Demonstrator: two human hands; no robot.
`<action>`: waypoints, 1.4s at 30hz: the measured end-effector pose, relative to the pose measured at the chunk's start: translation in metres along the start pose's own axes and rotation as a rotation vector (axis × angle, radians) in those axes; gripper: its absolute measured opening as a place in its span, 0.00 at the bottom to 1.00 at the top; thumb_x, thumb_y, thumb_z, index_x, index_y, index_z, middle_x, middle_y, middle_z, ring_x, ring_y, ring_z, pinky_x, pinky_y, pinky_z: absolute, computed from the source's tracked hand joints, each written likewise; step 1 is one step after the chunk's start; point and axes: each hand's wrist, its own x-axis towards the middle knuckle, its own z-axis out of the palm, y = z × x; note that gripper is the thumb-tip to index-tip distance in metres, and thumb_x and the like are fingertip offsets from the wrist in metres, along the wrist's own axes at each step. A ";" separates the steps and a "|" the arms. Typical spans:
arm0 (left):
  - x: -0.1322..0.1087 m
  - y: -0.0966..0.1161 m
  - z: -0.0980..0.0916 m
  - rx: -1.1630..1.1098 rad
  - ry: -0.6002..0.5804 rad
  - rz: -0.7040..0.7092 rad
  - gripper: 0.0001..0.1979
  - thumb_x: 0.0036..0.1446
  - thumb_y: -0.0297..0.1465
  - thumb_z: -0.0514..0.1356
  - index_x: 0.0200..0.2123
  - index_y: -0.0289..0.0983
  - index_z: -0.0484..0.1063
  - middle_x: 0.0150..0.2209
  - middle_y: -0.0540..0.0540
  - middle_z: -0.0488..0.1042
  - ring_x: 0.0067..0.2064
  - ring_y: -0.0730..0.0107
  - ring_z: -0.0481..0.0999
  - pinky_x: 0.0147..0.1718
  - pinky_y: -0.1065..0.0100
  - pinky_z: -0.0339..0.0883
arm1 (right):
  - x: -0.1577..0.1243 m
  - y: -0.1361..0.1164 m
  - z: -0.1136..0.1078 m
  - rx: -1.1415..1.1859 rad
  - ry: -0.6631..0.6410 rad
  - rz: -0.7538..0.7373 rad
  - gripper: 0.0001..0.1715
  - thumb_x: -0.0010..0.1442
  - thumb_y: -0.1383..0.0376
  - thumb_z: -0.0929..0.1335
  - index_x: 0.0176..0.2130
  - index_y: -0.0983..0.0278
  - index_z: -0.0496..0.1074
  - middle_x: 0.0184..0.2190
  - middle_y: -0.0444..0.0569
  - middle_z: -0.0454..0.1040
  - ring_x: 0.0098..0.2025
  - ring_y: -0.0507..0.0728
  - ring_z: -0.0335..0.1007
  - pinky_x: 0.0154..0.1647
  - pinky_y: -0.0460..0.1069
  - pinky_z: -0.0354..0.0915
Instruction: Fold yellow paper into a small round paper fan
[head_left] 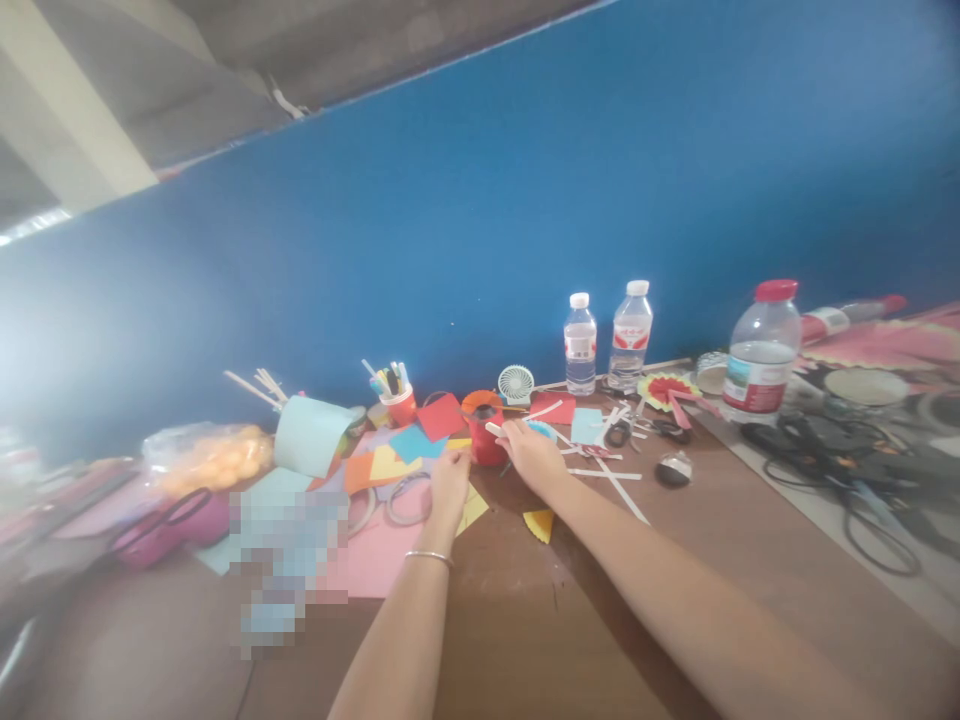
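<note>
A red cup-like container stands on the table between my two hands, with an orange round piece at its top. My right hand reaches over from the right, its fingers closed on a small white piece beside the container. Close to the container's left side is my left hand, fingers curled together; what lies between them is hidden. Under and beside that wrist are a roll of tape and pink paper. A yellow scalloped paper piece lies below my right hand.
Coloured paper sheets spread to the left, near a light blue paper cylinder and a pen cup. White paper strips lie right. Two water bottles, a small fan and a red-capped bottle stand before the blue wall.
</note>
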 end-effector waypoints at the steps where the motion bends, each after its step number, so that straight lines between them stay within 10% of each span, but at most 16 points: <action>1: 0.000 0.000 0.000 0.000 -0.009 0.006 0.13 0.48 0.35 0.52 0.19 0.35 0.68 0.17 0.52 0.63 0.22 0.73 0.60 0.22 0.71 0.50 | 0.000 0.000 -0.001 0.006 0.007 0.007 0.12 0.62 0.60 0.56 0.38 0.63 0.62 0.36 0.48 0.68 0.34 0.51 0.66 0.25 0.45 0.52; 13: -0.015 0.028 -0.002 0.037 -0.031 0.164 0.23 0.53 0.41 0.51 0.49 0.34 0.62 0.24 0.50 0.67 0.26 0.71 0.65 0.28 0.70 0.58 | -0.008 0.005 -0.014 0.018 0.034 0.079 0.15 0.61 0.59 0.54 0.38 0.63 0.64 0.37 0.48 0.68 0.35 0.52 0.65 0.26 0.45 0.50; 42: 0.002 0.029 0.008 0.726 0.038 0.302 0.23 0.53 0.46 0.49 0.47 0.39 0.65 0.28 0.45 0.73 0.31 0.65 0.71 0.26 0.71 0.52 | 0.003 0.012 -0.038 -0.020 0.036 0.123 0.15 0.60 0.57 0.56 0.33 0.62 0.66 0.29 0.46 0.73 0.29 0.53 0.68 0.23 0.46 0.47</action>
